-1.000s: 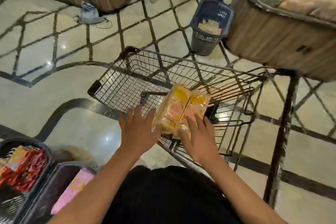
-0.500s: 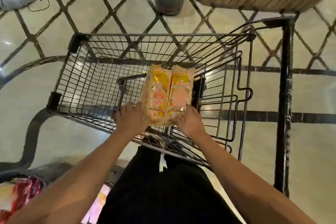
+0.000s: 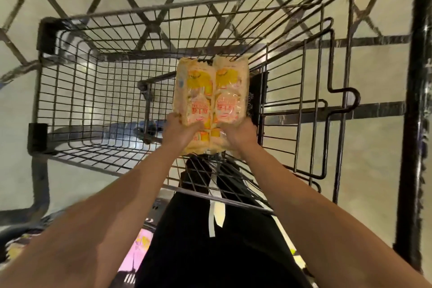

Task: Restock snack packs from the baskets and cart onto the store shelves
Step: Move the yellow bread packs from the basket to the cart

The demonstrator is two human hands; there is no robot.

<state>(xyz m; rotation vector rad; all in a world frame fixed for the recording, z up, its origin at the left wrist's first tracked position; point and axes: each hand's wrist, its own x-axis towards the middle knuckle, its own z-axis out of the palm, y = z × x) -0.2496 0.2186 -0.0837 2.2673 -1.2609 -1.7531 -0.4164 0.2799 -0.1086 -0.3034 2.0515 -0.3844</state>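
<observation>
Two yellow snack packs (image 3: pixel 211 100) sit side by side, touching along their long edges, held up over the inside of the wire cart (image 3: pixel 98 91). The left hand (image 3: pixel 180 132) grips the near end of the left pack, fingers curled round its lower corner; the right hand (image 3: pixel 240 133) grips the right pack likewise (fingertips hidden behind the wrapping). Below the cart lies a patterned tiled floor (image 3: pixel 21 105).

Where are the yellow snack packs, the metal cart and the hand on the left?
yellow snack packs (image 3: pixel 210 98), head view, front of the wrappers.
metal cart (image 3: pixel 177 8), head view, far top rim.
left hand (image 3: pixel 180 132), head view, back of the hand.
</observation>
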